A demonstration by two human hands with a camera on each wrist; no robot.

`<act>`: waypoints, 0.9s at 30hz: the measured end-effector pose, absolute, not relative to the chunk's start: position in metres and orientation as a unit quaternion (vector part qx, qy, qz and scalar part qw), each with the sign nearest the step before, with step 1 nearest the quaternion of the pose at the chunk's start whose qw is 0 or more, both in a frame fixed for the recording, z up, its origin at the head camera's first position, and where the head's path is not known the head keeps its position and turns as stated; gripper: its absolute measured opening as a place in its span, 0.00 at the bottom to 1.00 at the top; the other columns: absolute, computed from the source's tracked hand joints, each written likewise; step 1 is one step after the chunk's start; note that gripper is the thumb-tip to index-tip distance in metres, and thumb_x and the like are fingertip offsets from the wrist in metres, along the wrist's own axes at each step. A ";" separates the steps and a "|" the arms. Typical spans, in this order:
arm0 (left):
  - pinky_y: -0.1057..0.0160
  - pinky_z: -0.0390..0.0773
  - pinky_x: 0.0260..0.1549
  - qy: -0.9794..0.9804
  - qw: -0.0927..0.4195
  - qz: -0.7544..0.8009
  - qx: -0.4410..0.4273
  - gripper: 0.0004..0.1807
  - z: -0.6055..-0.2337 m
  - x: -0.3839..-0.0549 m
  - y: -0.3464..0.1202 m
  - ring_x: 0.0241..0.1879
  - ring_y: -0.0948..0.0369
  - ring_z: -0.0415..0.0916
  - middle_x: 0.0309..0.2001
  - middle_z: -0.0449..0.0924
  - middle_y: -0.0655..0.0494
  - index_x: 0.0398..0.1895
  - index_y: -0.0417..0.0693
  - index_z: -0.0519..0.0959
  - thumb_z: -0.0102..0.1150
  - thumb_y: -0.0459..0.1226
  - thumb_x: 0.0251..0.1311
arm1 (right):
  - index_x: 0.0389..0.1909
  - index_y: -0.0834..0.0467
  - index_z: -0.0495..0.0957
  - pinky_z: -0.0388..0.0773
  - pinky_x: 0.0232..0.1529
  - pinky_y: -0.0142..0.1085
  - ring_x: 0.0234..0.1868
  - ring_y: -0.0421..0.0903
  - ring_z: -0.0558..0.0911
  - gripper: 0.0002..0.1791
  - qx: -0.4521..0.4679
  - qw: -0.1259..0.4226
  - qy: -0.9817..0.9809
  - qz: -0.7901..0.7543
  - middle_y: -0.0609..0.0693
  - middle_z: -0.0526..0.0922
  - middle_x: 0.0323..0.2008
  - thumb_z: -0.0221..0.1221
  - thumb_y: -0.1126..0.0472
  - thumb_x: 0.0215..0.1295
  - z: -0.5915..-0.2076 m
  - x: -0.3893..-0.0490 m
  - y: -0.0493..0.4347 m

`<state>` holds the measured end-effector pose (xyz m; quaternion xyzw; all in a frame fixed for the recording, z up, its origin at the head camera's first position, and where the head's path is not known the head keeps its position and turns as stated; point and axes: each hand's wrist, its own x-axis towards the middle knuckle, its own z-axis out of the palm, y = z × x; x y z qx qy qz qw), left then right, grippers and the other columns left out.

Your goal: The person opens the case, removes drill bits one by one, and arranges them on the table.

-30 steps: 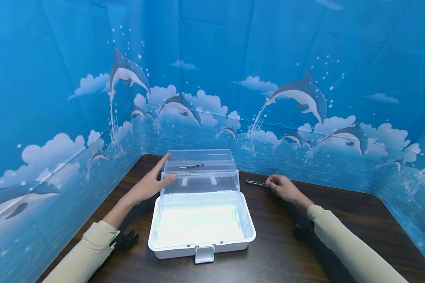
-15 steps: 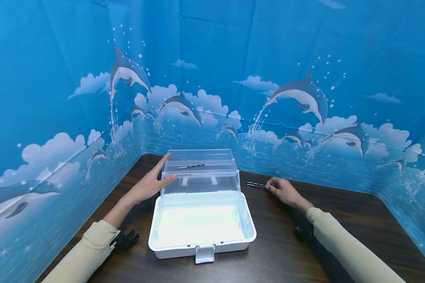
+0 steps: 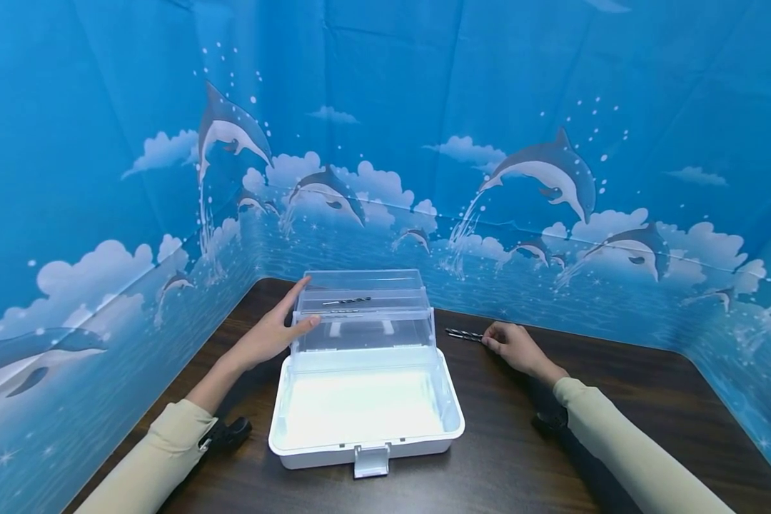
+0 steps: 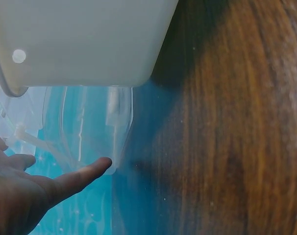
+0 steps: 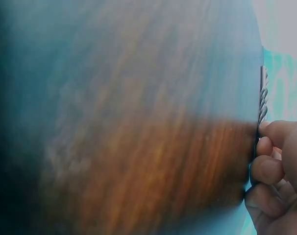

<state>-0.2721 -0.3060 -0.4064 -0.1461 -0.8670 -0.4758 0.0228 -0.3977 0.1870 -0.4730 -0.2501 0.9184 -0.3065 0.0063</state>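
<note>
A white toolbox stands with its clear lid raised and clear trays folded up behind the base. My left hand rests against the left side of the lid and trays, fingers and thumb fairly straight. In the left wrist view, one straight finger touches the clear plastic. Two metal drill bits lie side by side on the table, right of the box. My right hand pinches their near ends; the fingertips hide those ends. One spiral bit shows in the right wrist view.
Another dark drill bit lies in the upper tray, with thinner bits below it. The latch hangs at the box's front. A dolphin-print cloth encloses the back and sides of the dark wooden table.
My right hand has shifted slightly at the drill bits, and the two bits now show a little farther apart. The left hand and the toolbox have kept their places.
</note>
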 end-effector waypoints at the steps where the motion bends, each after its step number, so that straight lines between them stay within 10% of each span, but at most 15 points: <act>1: 0.19 0.45 0.59 -0.867 0.024 -0.475 -0.146 0.46 -0.408 -0.273 -0.307 0.78 0.38 0.33 0.82 0.32 0.48 0.84 0.64 0.38 0.56 0.48 0.74 | 0.40 0.57 0.84 0.73 0.35 0.44 0.34 0.47 0.76 0.05 -0.247 0.007 0.920 -0.306 0.47 0.82 0.36 0.60 0.62 0.75 -0.473 -0.397 0.187; 9: 0.20 0.48 0.59 -0.871 0.030 -0.468 -0.144 0.46 -0.425 -0.286 -0.316 0.78 0.41 0.35 0.82 0.32 0.57 0.81 0.80 0.37 0.57 0.55 0.72 | 0.41 0.58 0.84 0.74 0.33 0.42 0.32 0.47 0.76 0.05 -0.233 0.006 0.921 -0.311 0.48 0.82 0.35 0.61 0.62 0.74 -0.474 -0.397 0.187; 27: 0.20 0.49 0.59 -0.872 0.031 -0.467 -0.143 0.46 -0.428 -0.289 -0.317 0.78 0.40 0.36 0.82 0.33 0.57 0.81 0.80 0.38 0.57 0.54 0.72 | 0.41 0.58 0.85 0.73 0.30 0.42 0.27 0.47 0.76 0.05 -0.238 -0.003 0.915 -0.326 0.48 0.80 0.30 0.61 0.63 0.74 -0.476 -0.396 0.191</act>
